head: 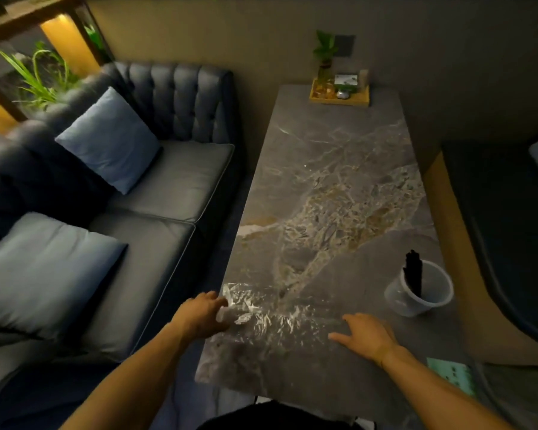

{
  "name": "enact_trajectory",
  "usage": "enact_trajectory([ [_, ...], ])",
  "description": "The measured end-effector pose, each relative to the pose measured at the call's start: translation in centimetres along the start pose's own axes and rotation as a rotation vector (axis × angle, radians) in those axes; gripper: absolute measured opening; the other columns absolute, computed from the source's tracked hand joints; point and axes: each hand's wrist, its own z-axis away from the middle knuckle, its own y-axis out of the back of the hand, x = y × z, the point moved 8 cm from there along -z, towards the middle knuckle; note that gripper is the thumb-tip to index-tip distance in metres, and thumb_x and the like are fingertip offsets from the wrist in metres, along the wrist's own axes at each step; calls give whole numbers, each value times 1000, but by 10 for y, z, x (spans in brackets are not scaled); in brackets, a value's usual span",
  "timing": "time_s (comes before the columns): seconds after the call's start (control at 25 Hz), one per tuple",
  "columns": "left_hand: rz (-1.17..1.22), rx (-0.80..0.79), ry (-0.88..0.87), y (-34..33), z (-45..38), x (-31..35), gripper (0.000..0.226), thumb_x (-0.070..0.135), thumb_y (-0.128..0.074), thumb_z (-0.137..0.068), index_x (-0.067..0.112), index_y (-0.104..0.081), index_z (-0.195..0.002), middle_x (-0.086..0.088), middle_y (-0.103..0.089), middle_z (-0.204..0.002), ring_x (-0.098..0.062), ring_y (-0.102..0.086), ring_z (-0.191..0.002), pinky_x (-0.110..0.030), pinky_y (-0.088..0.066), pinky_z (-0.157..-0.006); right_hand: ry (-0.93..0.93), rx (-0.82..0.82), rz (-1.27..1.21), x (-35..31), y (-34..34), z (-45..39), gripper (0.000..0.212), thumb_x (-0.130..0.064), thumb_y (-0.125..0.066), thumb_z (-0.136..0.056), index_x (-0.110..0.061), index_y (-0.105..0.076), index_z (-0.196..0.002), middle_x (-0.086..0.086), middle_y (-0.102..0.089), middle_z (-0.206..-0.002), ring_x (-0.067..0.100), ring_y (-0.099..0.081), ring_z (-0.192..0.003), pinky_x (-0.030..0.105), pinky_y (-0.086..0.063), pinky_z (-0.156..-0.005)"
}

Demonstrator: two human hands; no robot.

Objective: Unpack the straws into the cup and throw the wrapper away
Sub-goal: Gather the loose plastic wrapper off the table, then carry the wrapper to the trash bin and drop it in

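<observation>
A clear crinkled plastic wrapper point(271, 318) lies flat on the near part of the marble table point(333, 169). My left hand point(204, 315) is at the table's left edge, fingers closed on the wrapper's bunched left end. My right hand point(365, 335) rests palm down with fingers spread on the wrapper's right end. A translucent plastic cup point(423, 290) stands at the right of the table, apart from both hands. A bundle of black straws point(413, 274) leans inside it, tops sticking above the rim.
A wooden tray point(339, 96) with a small plant and packets stands at the table's far end. A dark blue sofa with light cushions point(109, 138) runs along the left. Another seat point(503, 212) is at the right. A green printed card point(454, 375) lies at the near right.
</observation>
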Motion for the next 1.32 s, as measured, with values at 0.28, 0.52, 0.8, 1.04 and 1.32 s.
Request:
enact_trajectory([
  [0.28, -54, -3, -154, 14, -57, 8, 92, 71, -61, -72, 38, -21, -148, 1, -35, -152, -26, -31, -141, -51, -25, -114, -268, -89, -292, 0, -27, -9, 76, -80, -56, -66, -13, -66, -100, 8, -70, -108, 26, -65, -98, 36, -51, -80],
  [0.52, -31, -83, -127, 2, -78, 23, 96, 63, -67, -73, 33, -18, -150, -4, -38, -149, -29, -33, -140, -53, -24, -114, -305, -172, -346, -1, -42, -15, 51, -65, -66, -71, -17, -54, -61, 5, -55, -63, 20, -55, -64, 30, -41, -64],
  [0.8, 203, -11, -77, -4, -73, 22, 41, 37, -57, -88, 31, -51, -128, -2, -60, -125, -24, -59, -110, -41, -41, -96, -280, -70, -791, -2, -59, -14, 43, -18, -75, -76, -20, -46, -44, 4, -45, -51, 17, -44, -60, 28, -36, -60],
  [1.04, 649, -76, -125, -3, -54, 35, 13, 22, -62, -89, 30, -69, -95, 7, -63, -78, -6, -58, -71, -23, -48, -70, -289, 284, -1265, 24, -47, 9, 19, -9, -74, -81, -8, -59, -68, 8, -58, -67, 19, -51, -72, 29, -41, -62],
  [1.32, 992, -185, -174, 8, -36, 94, 10, 12, -64, -90, 19, -70, -94, -6, -73, -97, -18, -68, -93, -31, -55, -87, -337, 194, -1812, 63, -49, 56, 13, -16, -71, -83, -12, -60, -91, 10, -69, -95, 23, -67, -84, 40, -57, -75],
])
